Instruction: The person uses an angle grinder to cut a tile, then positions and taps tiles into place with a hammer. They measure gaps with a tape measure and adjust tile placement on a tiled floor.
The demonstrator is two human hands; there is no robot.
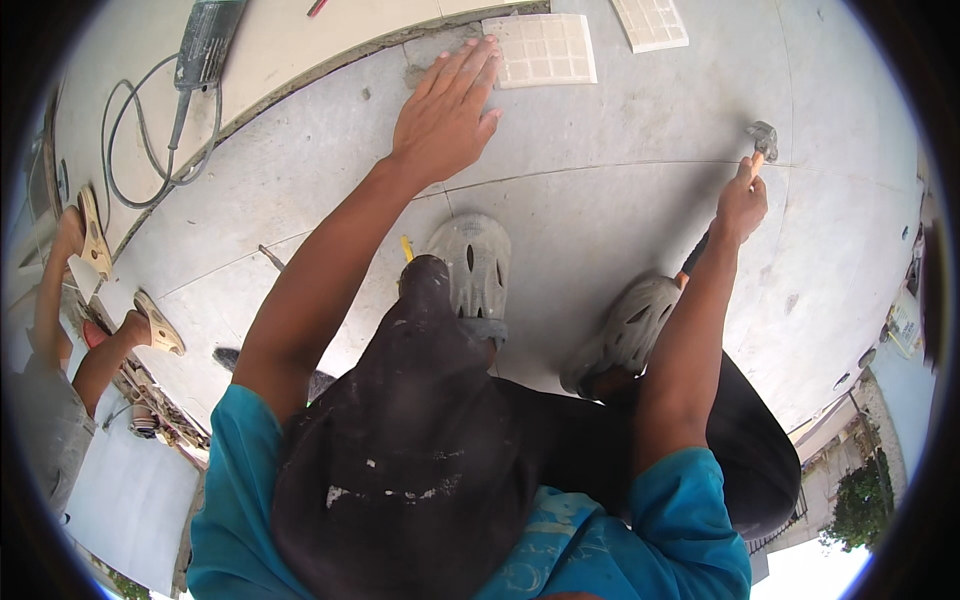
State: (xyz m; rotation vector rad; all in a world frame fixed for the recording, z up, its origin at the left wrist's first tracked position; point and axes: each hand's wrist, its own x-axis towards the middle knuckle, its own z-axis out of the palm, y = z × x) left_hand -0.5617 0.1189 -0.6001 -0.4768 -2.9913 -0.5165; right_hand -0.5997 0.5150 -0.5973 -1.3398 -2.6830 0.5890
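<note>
My left hand (448,118) lies palm down on the grey tiled floor (620,200), fingers stretched forward. Its fingertips reach the left edge of a cream tile piece (546,50) whose gridded back faces up. Off to the right, my right hand (741,207) is wrapped round the handle of a hammer (762,138), close below the grey metal head. The handle's dark lower part runs back beneath my forearm toward my shoe. A second gridded tile piece (651,23) lies at the top, right of the first and apart from it.
A dark corded power tool (209,42) rests at the upper left, its cable looped on the paler floor. Between that floor and the grey tiles runs a rough edge (290,88). Another person's sandalled feet (158,322) are at the left. My shoes (474,262) stand between my arms.
</note>
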